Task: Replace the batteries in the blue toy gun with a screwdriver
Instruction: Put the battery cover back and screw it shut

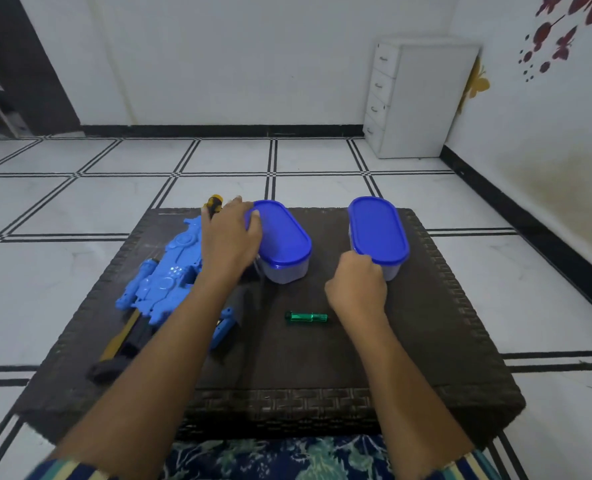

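The blue toy gun (170,271) lies on the left part of the dark wicker table (322,362), with black and yellow parts at its near end. My left arm crosses over it. A small green screwdriver (306,317) lies free at the table's middle. Two clear containers with blue lids stand at the back. My left hand (230,237) grips the far left end of the left container (284,240), thumb on the lid. My right hand (356,285) is curled at the near left corner of the right container (379,226), pinching the lid's edge. What the containers hold is hidden.
A yellow and black tip (215,203) pokes out behind my left hand at the table's far edge. The low table stands on a white tiled floor. A white drawer unit (419,98) stands in the far right corner.
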`<state>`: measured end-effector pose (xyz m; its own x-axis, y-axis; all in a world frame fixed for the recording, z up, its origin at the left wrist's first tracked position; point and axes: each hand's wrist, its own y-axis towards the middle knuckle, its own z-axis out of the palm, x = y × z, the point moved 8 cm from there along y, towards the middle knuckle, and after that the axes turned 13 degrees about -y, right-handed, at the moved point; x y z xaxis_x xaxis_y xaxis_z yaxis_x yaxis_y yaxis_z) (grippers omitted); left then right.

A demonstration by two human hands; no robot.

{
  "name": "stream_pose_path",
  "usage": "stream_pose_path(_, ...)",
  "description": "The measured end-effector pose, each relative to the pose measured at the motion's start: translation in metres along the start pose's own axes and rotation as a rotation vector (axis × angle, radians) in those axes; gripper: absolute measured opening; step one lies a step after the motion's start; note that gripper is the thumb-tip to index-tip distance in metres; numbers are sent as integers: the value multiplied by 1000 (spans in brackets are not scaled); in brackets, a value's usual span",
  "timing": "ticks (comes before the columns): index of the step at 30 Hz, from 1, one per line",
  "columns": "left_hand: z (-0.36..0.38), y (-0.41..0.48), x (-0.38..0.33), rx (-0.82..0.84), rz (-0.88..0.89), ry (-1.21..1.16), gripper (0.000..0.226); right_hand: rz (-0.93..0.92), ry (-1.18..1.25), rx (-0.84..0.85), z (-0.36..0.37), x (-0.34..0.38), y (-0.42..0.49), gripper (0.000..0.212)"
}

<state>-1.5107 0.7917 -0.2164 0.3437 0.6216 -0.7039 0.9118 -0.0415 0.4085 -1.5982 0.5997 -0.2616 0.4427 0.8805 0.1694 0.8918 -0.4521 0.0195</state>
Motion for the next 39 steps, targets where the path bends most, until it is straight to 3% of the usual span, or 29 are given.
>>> stream_pose_path(6,-46,-73,21,-5,-125,71,24,8,-91,-22,-3,-1,-8,14)
stream_pose_path(13,-46,-97,56,211,-200,44,30,-12,80,13,-2,-3,-14,9)
stream_pose_path(17,-52,-98,58,203,-201,98,30,-6,173,-52,-9,-18,-15,32)
stream_pose_path(25,-55,-95,56,231,-174,152,28,-32,7,-11,-1,-22,-19,30)
stream_pose_path(34,-48,-95,65,350,-172,169,30,-46,-110,-29,3,-10,-12,12)
stream_pose_path(39,-49,-94,70,394,-161,73,28,-149,-212,-59,3,4,-15,15)
